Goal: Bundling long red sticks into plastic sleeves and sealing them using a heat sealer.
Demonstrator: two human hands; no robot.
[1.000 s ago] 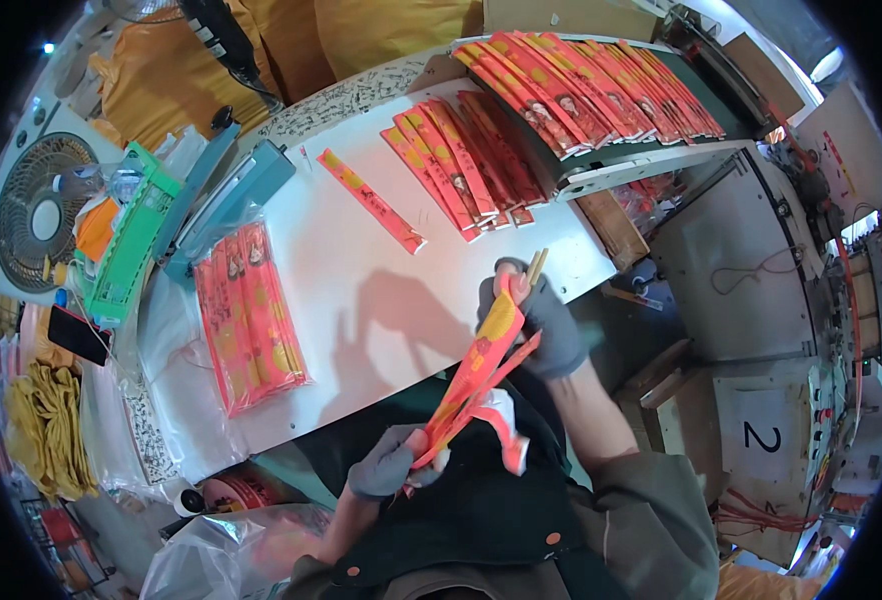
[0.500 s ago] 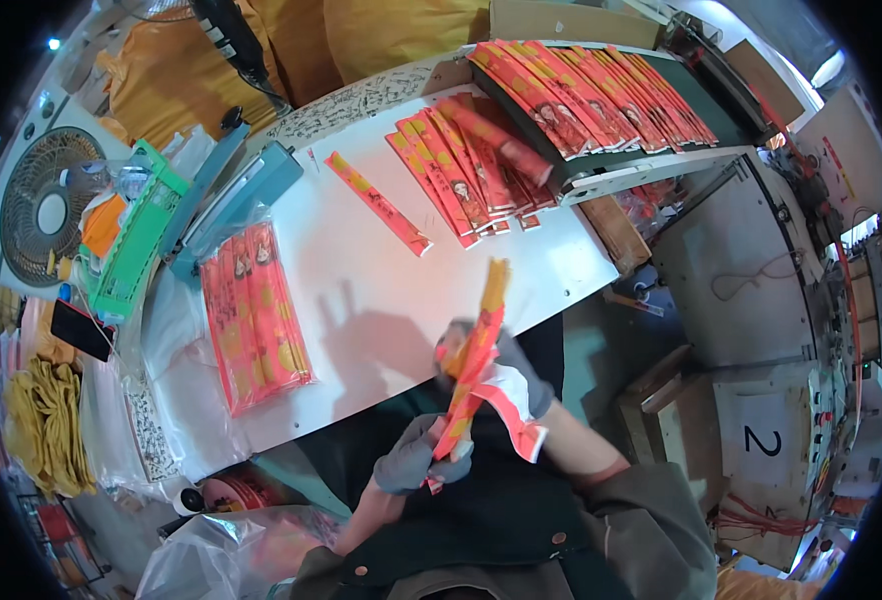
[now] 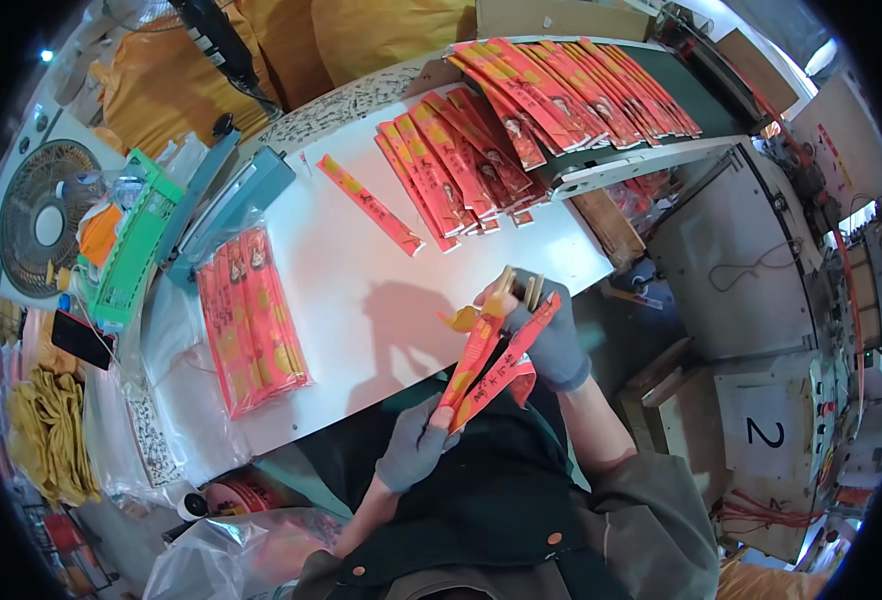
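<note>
In front of my body, a torn long red-and-yellow paper packet (image 3: 476,375) stretches between my hands, split open into strips. My left hand (image 3: 413,448), in a grey glove, pinches its lower end. Pale wooden chopsticks (image 3: 532,291) poke out of the upper end, gripped by my grey-gloved right hand (image 3: 553,340). The right fingers are partly hidden by sticks and paper. One matching packet (image 3: 371,205) lies alone on the white table, beyond my hands. To its right is a loose pile of such packets (image 3: 451,165).
A row of packets (image 3: 571,95) lies on a dark green conveyor belt at the back right. On the left sits a clear bag of packets (image 3: 253,325), near a blue-grey sealer (image 3: 236,205), a green basket (image 3: 139,240) and a fan (image 3: 49,220). The table's front edge (image 3: 361,405) runs near my left hand.
The packet has been pulled apart into strips, and chopstick ends now show at my right hand. That hand has moved up and to the right; my left hand stays near the lower end.
</note>
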